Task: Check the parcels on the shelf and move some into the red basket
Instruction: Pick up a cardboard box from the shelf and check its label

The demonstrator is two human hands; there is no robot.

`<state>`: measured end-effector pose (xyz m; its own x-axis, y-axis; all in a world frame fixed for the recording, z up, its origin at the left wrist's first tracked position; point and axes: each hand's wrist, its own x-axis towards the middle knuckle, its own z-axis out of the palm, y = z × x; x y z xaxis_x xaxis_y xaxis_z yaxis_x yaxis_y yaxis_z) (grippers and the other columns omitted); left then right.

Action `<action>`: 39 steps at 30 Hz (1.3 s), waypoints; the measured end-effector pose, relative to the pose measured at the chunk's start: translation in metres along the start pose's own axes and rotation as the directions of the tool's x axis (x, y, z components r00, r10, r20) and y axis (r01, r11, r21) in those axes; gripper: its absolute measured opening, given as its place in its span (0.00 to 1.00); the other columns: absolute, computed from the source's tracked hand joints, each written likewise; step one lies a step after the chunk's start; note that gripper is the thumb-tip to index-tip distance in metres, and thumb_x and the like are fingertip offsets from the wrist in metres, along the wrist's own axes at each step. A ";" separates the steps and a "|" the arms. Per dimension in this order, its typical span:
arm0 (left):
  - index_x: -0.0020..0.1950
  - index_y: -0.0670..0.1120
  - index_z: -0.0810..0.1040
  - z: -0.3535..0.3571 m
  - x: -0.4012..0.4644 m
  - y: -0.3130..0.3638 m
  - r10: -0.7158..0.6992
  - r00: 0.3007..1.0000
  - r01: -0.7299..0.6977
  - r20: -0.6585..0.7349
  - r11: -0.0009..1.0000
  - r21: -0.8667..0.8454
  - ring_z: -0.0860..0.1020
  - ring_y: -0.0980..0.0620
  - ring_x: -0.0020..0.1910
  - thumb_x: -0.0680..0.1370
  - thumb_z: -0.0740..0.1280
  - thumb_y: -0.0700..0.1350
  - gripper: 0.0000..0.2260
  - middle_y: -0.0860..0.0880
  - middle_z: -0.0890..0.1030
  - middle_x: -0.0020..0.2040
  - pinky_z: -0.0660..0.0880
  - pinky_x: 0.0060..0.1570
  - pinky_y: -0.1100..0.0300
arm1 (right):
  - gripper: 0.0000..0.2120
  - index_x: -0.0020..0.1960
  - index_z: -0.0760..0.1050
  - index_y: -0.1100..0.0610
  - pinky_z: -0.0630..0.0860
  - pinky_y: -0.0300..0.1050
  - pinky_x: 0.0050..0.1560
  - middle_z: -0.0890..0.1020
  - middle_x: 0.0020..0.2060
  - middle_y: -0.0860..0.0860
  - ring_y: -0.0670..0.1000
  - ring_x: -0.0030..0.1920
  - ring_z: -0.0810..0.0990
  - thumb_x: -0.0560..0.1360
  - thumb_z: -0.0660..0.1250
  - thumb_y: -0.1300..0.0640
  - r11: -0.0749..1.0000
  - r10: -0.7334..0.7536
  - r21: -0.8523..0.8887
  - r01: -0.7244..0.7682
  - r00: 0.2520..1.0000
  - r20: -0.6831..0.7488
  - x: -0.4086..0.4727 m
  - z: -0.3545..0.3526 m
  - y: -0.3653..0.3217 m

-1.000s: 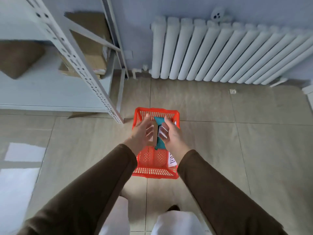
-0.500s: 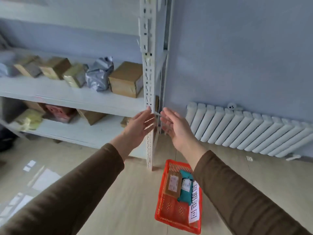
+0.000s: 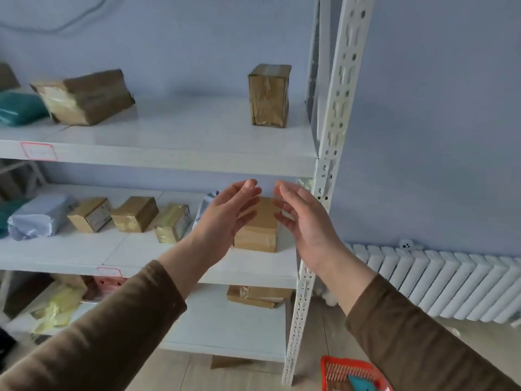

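Left hand (image 3: 225,218) and right hand (image 3: 304,221) spread, each grip released, flanking taped box (image 3: 258,232) near shelf (image 3: 141,252) front edge

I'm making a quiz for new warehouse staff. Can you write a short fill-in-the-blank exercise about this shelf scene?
1. Both hands, left hand and right hand, are open and hold ____.
2. The tall box standing upright is on the ____ shelf in view.
3. The basket on the floor is ____ in colour.
4. The radiator stands to the ____ of the shelf post.

Missing words: nothing; top; red; right
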<state>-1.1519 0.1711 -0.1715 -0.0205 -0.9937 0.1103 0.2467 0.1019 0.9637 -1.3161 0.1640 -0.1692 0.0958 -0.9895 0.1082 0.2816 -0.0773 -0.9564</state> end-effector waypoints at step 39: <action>0.74 0.50 0.67 -0.133 0.215 0.153 0.105 0.992 -0.096 0.062 0.986 -0.136 0.79 0.52 0.58 0.83 0.67 0.54 0.22 0.50 0.80 0.59 0.76 0.67 0.43 | 0.17 0.72 0.70 0.47 0.75 0.31 0.44 0.80 0.60 0.42 0.40 0.58 0.79 0.84 0.63 0.46 0.889 -0.426 -0.276 0.364 0.879 -0.214 0.196 0.208 -0.053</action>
<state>-0.9892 -0.0335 -0.0324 -0.0543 -0.9726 0.2261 0.3774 0.1897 0.9064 -1.1141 -0.0002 -0.0407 -0.2397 -0.8629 0.4449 0.0215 -0.4628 -0.8862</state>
